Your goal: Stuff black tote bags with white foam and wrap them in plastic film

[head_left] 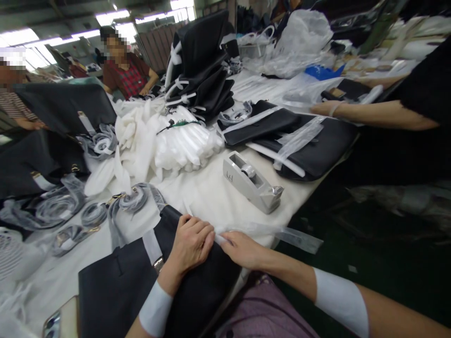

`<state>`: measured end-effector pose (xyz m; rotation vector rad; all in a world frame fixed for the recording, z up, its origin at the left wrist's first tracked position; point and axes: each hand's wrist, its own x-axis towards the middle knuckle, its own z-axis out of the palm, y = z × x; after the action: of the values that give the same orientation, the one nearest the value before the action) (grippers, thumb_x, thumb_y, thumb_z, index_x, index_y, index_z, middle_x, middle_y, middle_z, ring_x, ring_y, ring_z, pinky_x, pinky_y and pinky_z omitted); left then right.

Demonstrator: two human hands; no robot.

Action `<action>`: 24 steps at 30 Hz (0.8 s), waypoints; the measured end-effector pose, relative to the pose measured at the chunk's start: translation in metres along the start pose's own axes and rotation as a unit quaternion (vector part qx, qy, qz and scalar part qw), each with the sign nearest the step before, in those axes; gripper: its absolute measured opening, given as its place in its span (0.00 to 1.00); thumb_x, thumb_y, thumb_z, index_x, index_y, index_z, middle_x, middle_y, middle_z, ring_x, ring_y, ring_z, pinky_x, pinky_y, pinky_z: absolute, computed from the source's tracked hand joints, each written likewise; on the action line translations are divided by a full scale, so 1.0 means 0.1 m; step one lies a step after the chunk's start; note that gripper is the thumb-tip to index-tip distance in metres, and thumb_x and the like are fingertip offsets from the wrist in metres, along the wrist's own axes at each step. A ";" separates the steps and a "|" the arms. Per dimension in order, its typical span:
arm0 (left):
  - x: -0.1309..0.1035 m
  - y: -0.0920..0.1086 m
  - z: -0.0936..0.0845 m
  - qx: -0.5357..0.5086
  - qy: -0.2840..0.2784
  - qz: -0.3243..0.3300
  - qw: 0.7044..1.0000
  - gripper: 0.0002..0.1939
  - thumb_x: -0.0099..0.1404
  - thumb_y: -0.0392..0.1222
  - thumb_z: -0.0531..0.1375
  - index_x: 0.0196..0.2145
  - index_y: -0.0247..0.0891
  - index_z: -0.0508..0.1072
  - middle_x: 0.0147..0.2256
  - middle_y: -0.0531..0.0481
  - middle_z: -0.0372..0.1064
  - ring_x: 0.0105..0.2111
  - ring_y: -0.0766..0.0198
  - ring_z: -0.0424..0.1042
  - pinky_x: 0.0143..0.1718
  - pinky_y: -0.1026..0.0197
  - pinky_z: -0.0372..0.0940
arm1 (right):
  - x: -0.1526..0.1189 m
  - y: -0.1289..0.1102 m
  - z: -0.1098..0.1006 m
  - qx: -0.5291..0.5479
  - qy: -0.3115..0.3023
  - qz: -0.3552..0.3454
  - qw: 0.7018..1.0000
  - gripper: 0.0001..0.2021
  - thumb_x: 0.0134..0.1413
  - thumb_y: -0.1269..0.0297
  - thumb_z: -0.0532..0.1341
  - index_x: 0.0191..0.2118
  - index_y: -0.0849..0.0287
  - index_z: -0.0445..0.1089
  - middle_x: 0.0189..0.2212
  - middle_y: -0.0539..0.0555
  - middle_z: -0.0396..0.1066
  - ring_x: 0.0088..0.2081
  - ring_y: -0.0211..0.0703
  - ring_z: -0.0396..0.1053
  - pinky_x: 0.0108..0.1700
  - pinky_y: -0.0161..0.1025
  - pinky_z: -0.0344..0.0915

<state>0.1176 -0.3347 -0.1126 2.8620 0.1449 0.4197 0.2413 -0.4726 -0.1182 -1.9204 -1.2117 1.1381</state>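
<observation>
A black bag [116, 281] lies across the near edge of the table, with a white wrap strip and a metal clasp [158, 264] on its front. My left hand [193, 241] is closed at the bag's upper edge, its fingers curled over; what they grip is partly hidden. Close beside it, my right hand [243, 249] pinches a whitish, translucent plastic strip [299, 238], whose loose end trails off to the right past the table edge. Both hands nearly meet over the bag's corner.
A grey tape dispenser [252, 183] stands just beyond my hands. Wrapped straps [134, 199] and a phone [61, 319] lie to the left. White foam rolls [190, 145] and stacked black bags [200, 61] are farther back. A co-worker's hand [327, 108] handles a bag at the right.
</observation>
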 end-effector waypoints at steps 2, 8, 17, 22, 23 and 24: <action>0.04 0.04 0.02 0.021 -0.037 -0.006 0.999 0.16 0.71 0.41 0.48 0.29 0.39 0.69 0.28 0.51 0.72 0.33 0.60 0.67 0.46 0.49 0.53 | 0.02 0.05 0.00 0.063 -0.020 -0.009 0.998 0.07 0.51 0.73 0.51 0.24 0.57 0.59 0.21 0.46 0.58 0.24 0.36 0.56 0.28 0.34 0.53; 0.12 0.09 0.06 0.071 -0.071 -0.055 0.993 0.20 0.73 0.43 0.42 0.27 0.40 0.66 0.25 0.49 0.69 0.32 0.58 0.67 0.47 0.49 0.53 | -0.08 0.16 0.02 0.206 -0.039 -0.063 0.976 0.07 0.54 0.71 0.51 0.35 0.58 0.65 0.28 0.48 0.63 0.31 0.39 0.61 0.35 0.35 0.60; 0.24 0.11 0.07 -0.012 -0.138 -0.140 0.980 0.17 0.69 0.51 0.51 0.45 0.41 0.73 0.33 0.48 0.76 0.39 0.55 0.72 0.49 0.49 0.52 | -0.06 0.23 0.03 0.231 -0.033 -0.063 0.970 0.07 0.57 0.65 0.55 0.35 0.58 0.70 0.27 0.48 0.66 0.32 0.40 0.63 0.37 0.36 0.63; 0.30 0.13 0.08 0.016 -0.177 -0.149 0.973 0.17 0.68 0.46 0.49 0.27 0.40 0.71 0.30 0.47 0.75 0.37 0.54 0.71 0.46 0.49 0.52 | -0.07 0.21 0.01 0.297 -0.058 -0.078 0.950 0.08 0.56 0.64 0.58 0.39 0.58 0.72 0.32 0.49 0.70 0.38 0.43 0.66 0.44 0.39 0.64; 0.30 0.13 0.08 0.017 -0.176 -0.148 0.973 0.16 0.68 0.46 0.49 0.28 0.39 0.71 0.29 0.47 0.74 0.37 0.54 0.71 0.46 0.50 0.52 | -0.08 0.20 0.01 0.307 -0.063 -0.078 0.946 0.09 0.55 0.64 0.59 0.41 0.59 0.72 0.32 0.49 0.71 0.39 0.43 0.67 0.44 0.39 0.64; 0.31 0.13 0.07 0.017 -0.175 -0.145 0.974 0.16 0.68 0.46 0.49 0.28 0.39 0.70 0.29 0.47 0.74 0.36 0.55 0.70 0.45 0.50 0.52 | -0.08 0.19 0.01 0.316 -0.066 -0.076 0.943 0.10 0.55 0.64 0.59 0.41 0.59 0.72 0.33 0.49 0.71 0.39 0.43 0.67 0.45 0.40 0.65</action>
<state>0.1497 -0.3450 -0.1077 2.8291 0.4966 -0.1451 0.2465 -0.4879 -0.1315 -1.2626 -0.8886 1.3795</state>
